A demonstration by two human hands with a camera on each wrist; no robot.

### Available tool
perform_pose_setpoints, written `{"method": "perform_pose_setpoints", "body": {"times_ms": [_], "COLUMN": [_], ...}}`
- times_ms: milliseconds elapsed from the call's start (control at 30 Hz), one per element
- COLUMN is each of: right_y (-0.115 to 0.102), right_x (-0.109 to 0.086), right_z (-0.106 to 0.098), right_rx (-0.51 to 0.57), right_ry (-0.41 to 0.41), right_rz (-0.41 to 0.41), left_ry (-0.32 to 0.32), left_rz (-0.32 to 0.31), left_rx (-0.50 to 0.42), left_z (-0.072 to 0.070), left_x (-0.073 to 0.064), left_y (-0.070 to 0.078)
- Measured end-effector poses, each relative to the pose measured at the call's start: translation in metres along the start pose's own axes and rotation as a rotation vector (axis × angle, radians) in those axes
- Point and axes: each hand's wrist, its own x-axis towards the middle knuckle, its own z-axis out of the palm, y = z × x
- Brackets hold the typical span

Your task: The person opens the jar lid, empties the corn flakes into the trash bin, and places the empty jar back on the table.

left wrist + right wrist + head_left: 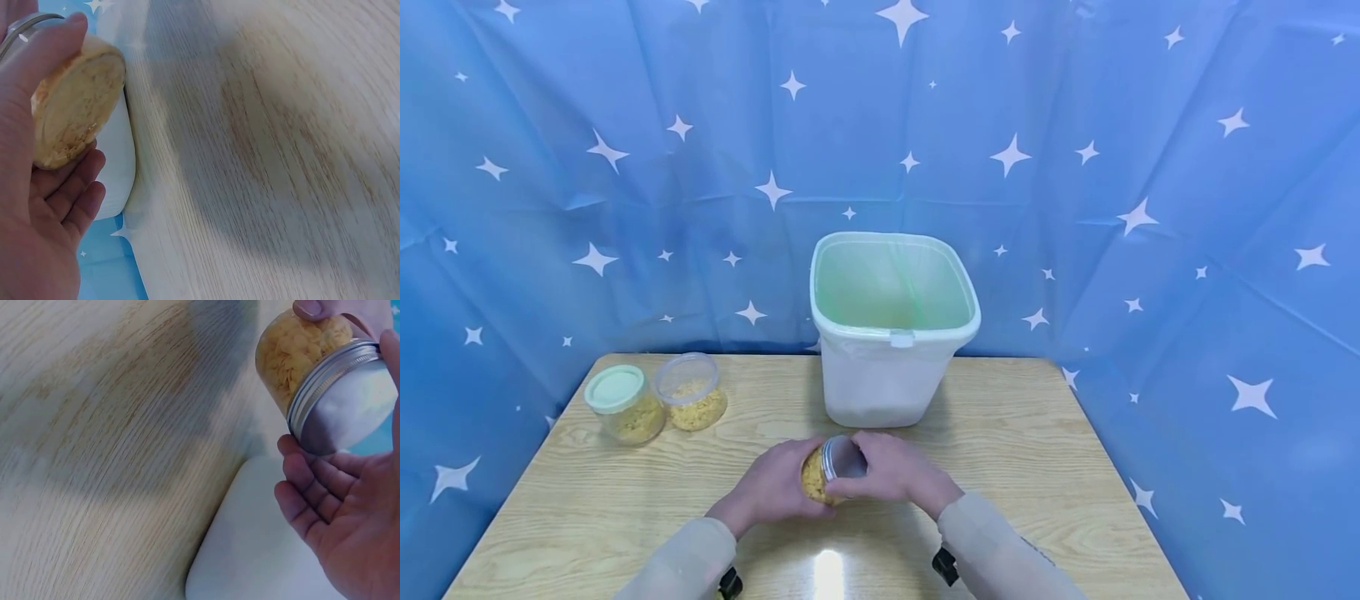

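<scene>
Close over the table, in front of the bin, a clear jar (813,477) of yellow flakes lies tilted on its side between both hands. My left hand (775,483) grips the jar's body, with thumb and fingers around it near the base. The right hand (897,473) holds the jar's silver screw lid (350,403) by its rim. That lid sits on the jar's mouth and faces right. In the left wrist view the jar's round bottom (80,112) shows, flakes visible through it.
A white bin (880,383) with a green liner stands at the table's back edge. At the back left are two jars of yellow flakes, one with a mint-green lid (615,388), the other with a translucent lid (687,377). A blue star-patterned curtain (715,167) surrounds the wooden table (1037,467).
</scene>
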Motion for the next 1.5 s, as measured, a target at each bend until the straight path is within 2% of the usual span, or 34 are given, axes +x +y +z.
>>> {"method": "perform_pose_setpoints", "body": {"times_ms": [100, 333, 433, 600, 733, 900, 1000, 1100, 1233, 1367, 1500], "right_y": [0.002, 0.007, 0.008, 0.01, 0.011, 0.012, 0.013, 0.013, 0.011, 0.008, 0.008], "right_x": [0.0, 0.0, -0.001, -0.001, -0.003, -0.004, -0.005, -0.006, -0.008, -0.009, -0.008], "right_z": [-0.001, -0.006, -0.006, -0.007, -0.009, -0.011, -0.012, -0.014, -0.014, -0.011, -0.009], "right_rx": [0.015, 0.03, 0.049, 0.036, -0.08, -0.252, -0.281, -0.242, -0.145, -0.106, -0.085], "right_ry": [-0.007, 0.031, 0.028, 0.052, 0.044, 0.042, 0.04, 0.031, 0.025, 0.011, -0.002], "right_rz": [-0.03, -0.098, -0.119, -0.215, -0.285, -0.321, -0.303, -0.253, -0.139, -0.027, -0.004], "left_ry": [-0.012, -0.007, -0.019, -0.025, -0.067, -0.109, -0.11, -0.092, -0.067, -0.047, -0.029], "left_rz": [-0.009, 0.006, 0.008, 0.013, 0.004, -0.023, -0.04, -0.042, -0.042, -0.05, -0.048], "left_rx": [0.011, 0.02, 0.03, 0.026, 0.002, -0.018, -0.016, -0.003, 0.002, 0.01, 0.009], "left_z": [-0.002, -0.008, -0.007, -0.006, -0.006, -0.005, -0.004, -0.004, -0.004, -0.004, -0.003], "left_x": [0.002, 0.012, 0.012, 0.009, 0.007, 0.008, 0.009, 0.011, 0.013, 0.013, 0.012], "left_y": [0.001, 0.006, 0.006, 0.006, 0.006, 0.005, 0.006, 0.009, 0.012, 0.013, 0.012]}}
